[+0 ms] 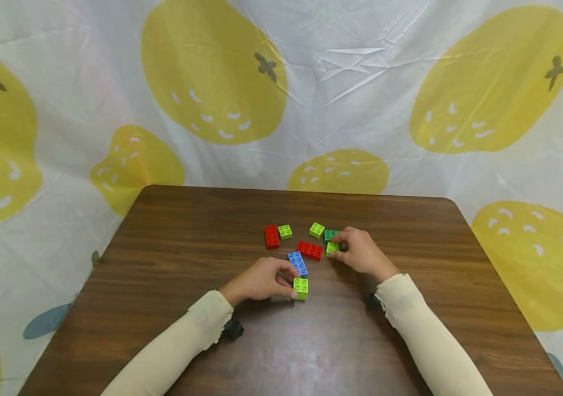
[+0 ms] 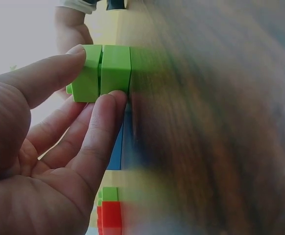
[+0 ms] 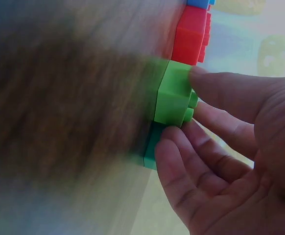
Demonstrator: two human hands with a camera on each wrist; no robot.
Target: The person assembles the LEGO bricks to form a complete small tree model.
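Note:
My left hand [image 1: 263, 279] pinches a stack of two lime green toy bricks [image 1: 300, 289] between thumb and fingers. In the left wrist view, a thin gap runs between the two stacked bricks [image 2: 115, 68]. Just beyond them lies a blue brick [image 1: 298, 264], partly behind the left fingers. My right hand [image 1: 362, 253] pinches a single lime green brick [image 3: 174, 93] low at the table, thumb on one side and fingertips on the other. A dark green brick [image 1: 331, 235] lies right beside that one, partly covered by the right fingers.
A red brick [image 1: 309, 250] lies between the hands, past the blue one. Farther back are another red brick [image 1: 272, 236] with a lime green brick [image 1: 285, 231] beside it, and one more lime green brick [image 1: 316, 230]. A fruit-patterned curtain [image 1: 241, 165] hangs behind the brown table [image 1: 187, 220].

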